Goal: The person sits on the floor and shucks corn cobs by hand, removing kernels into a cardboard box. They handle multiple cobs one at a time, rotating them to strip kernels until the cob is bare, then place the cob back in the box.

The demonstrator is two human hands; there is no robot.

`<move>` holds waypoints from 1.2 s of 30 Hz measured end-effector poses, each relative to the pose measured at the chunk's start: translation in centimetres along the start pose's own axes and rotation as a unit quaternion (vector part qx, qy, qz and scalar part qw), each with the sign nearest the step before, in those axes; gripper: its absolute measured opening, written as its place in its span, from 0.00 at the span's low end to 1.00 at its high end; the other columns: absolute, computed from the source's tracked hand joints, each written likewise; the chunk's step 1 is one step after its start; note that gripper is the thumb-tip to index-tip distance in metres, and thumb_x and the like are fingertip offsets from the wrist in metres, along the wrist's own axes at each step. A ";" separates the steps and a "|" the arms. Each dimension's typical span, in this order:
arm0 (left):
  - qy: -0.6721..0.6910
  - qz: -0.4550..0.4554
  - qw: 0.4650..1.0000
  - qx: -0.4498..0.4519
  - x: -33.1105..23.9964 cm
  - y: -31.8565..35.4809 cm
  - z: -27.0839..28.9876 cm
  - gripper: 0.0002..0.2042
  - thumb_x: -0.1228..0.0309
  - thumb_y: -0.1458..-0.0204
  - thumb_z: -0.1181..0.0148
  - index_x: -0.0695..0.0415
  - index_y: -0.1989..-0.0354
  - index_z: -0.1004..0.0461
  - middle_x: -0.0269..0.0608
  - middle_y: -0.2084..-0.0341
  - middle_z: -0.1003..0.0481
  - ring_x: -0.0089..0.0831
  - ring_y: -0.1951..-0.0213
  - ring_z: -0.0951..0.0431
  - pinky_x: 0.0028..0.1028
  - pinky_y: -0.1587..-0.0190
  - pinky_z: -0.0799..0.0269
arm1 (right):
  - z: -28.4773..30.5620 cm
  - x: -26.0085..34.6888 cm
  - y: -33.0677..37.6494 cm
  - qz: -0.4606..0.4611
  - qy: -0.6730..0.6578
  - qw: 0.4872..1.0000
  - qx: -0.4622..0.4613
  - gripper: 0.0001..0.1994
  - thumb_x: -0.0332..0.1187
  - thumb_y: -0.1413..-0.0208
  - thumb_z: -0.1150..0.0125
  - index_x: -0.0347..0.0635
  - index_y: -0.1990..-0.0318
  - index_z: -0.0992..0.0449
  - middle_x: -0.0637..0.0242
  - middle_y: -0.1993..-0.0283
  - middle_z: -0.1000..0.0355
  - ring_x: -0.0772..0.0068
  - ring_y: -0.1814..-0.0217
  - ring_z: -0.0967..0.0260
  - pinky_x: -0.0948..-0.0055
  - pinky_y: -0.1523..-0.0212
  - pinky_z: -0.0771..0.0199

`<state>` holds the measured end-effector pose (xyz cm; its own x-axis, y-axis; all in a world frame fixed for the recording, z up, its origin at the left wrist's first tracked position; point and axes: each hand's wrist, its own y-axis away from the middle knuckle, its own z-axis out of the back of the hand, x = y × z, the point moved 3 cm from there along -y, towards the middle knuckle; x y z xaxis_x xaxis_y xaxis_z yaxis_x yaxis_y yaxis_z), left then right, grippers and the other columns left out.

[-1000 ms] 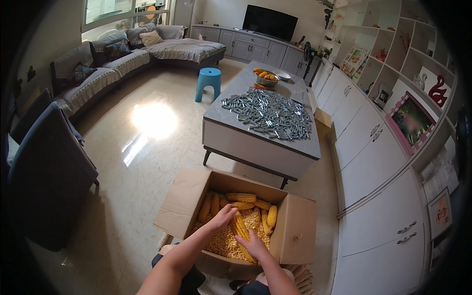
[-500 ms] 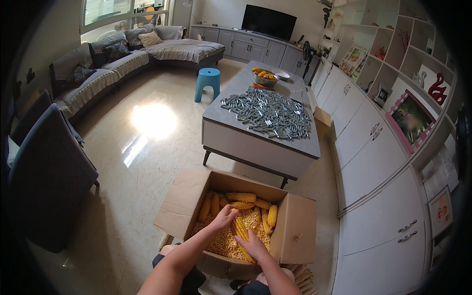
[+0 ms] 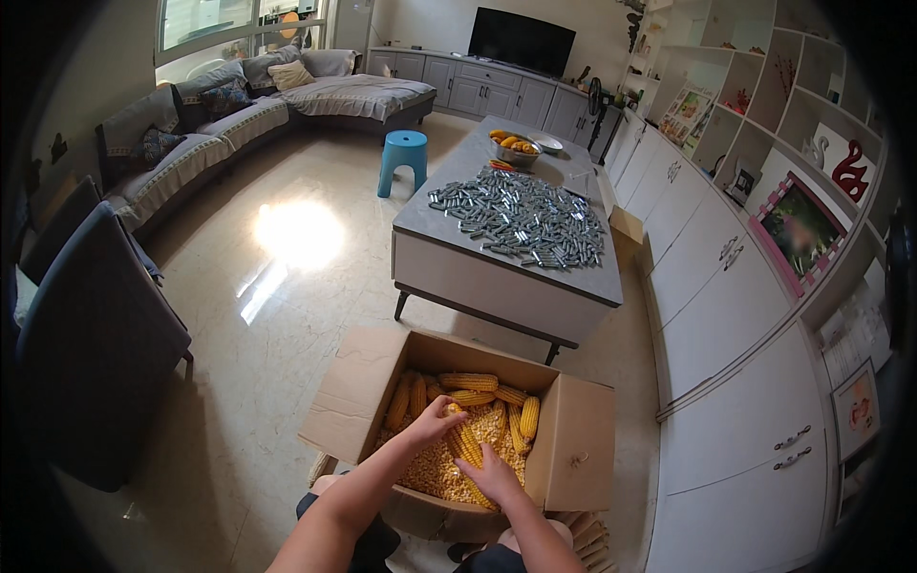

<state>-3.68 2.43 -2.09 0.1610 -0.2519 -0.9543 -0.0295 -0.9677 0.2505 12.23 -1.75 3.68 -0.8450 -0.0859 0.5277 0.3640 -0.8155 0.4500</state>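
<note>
Both my hands are closed round one yellow corn cob [image 3: 466,445], held slanting over an open cardboard box [image 3: 382,420]. My left hand [image 3: 436,421] grips its upper end, and my right hand [image 3: 490,475] holds it lower down. Loose corn kernels [image 3: 432,474] cover the bottom of the box beneath the cob. Several whole corn cobs [image 3: 469,382] lie along the far wall and in the far corners of the box. Some kernels on the held cob are hidden by my fingers.
Beyond the box stands a low grey table [image 3: 430,229] covered with many small shiny grey cylinders [image 3: 525,220]; a metal bowl [image 3: 516,156] of yellow-orange pieces sits farther back. A blue stool [image 3: 405,160] is left of it. Pale stripped cobs [image 3: 587,544] lie by the box's near right side. White cabinets [image 3: 745,430] line the right.
Hardly anything differs. My left hand has shifted very slightly at the cob's upper end; the cob and my right hand stay in place.
</note>
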 end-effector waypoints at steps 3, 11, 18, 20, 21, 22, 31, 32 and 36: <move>-0.025 -0.018 0.999 -0.021 0.4 -0.2 0.1 0.18 0.62 0.52 0.41 0.57 0.56 0.37 0.32 0.79 0.33 0.18 0.79 0.36 0.21 0.80 0.40 | -0.6 -0.5 -0.2 0.017 -0.004 0.999 -0.028 0.38 0.58 0.51 0.52 0.31 0.45 0.46 0.42 0.48 0.38 0.49 0.46 0.38 0.61 0.49 0.38; -0.108 -0.063 0.989 -0.078 1.8 -0.9 0.3 0.19 0.59 0.50 0.43 0.59 0.57 0.36 0.36 0.76 0.31 0.20 0.76 0.33 0.22 0.75 0.36 | -0.7 -0.4 -0.3 0.011 -0.070 0.997 -0.014 0.37 0.58 0.51 0.52 0.30 0.46 0.44 0.42 0.51 0.36 0.49 0.48 0.37 0.62 0.50 0.38; 0.144 0.087 0.986 0.011 3.1 -1.0 -0.4 0.28 0.48 0.52 0.46 0.60 0.53 0.40 0.40 0.66 0.32 0.26 0.66 0.31 0.28 0.70 0.32 | -2.6 -2.7 -2.9 0.029 -0.296 0.954 -0.046 0.33 0.56 0.47 0.53 0.30 0.50 0.39 0.46 0.55 0.33 0.54 0.53 0.34 0.65 0.53 0.37; 0.094 0.162 0.977 0.097 1.1 1.4 -2.7 0.24 0.48 0.52 0.47 0.57 0.59 0.35 0.36 0.71 0.32 0.23 0.71 0.32 0.23 0.73 0.36 | -3.5 -4.4 -4.6 0.023 -0.303 0.950 -0.075 0.32 0.56 0.47 0.55 0.31 0.51 0.36 0.48 0.57 0.32 0.55 0.54 0.34 0.65 0.53 0.37; 0.122 0.161 0.976 0.082 1.5 1.5 -3.1 0.21 0.49 0.51 0.47 0.56 0.61 0.35 0.34 0.72 0.32 0.22 0.73 0.33 0.21 0.73 0.37 | -3.9 -4.9 -5.0 0.023 -0.305 0.948 -0.088 0.31 0.57 0.47 0.55 0.31 0.52 0.35 0.49 0.58 0.32 0.55 0.54 0.33 0.65 0.54 0.37; 0.149 0.161 0.973 0.066 1.5 1.8 -3.3 0.20 0.50 0.50 0.48 0.55 0.63 0.34 0.33 0.74 0.32 0.20 0.74 0.33 0.19 0.74 0.38 | -3.6 -4.6 -4.8 0.009 -0.292 0.953 -0.079 0.31 0.57 0.46 0.56 0.31 0.53 0.34 0.50 0.59 0.31 0.56 0.55 0.33 0.65 0.54 0.37; 0.245 0.232 0.932 0.132 -2.4 4.7 -3.7 0.23 0.49 0.48 0.54 0.58 0.57 0.33 0.40 0.72 0.28 0.30 0.74 0.26 0.29 0.72 0.27 | 0.9 -3.3 -6.4 0.082 -0.571 0.814 -0.074 0.22 0.44 0.44 0.51 0.39 0.47 0.40 0.67 0.51 0.36 0.71 0.50 0.37 0.75 0.51 0.39; 0.250 0.262 0.922 0.136 -2.8 5.2 -4.0 0.24 0.48 0.48 0.54 0.58 0.57 0.33 0.40 0.72 0.28 0.32 0.74 0.25 0.29 0.72 0.26 | 0.8 -3.2 -6.6 0.094 -0.630 0.771 -0.018 0.23 0.42 0.44 0.50 0.41 0.45 0.42 0.67 0.48 0.37 0.71 0.49 0.38 0.74 0.50 0.39; 0.306 0.233 0.899 0.211 -2.0 5.3 -3.9 0.28 0.44 0.49 0.58 0.58 0.56 0.33 0.46 0.70 0.27 0.36 0.71 0.24 0.31 0.68 0.25 | 2.3 -0.6 -4.8 0.138 -0.748 0.643 0.086 0.22 0.33 0.45 0.48 0.44 0.44 0.44 0.66 0.49 0.37 0.69 0.49 0.36 0.68 0.49 0.37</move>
<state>-0.31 -2.11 1.75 0.5426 -0.7017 -0.4617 -0.5845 -0.7102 0.3924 11.91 3.52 2.92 0.5382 0.5382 0.6486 0.5661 -0.8010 0.1949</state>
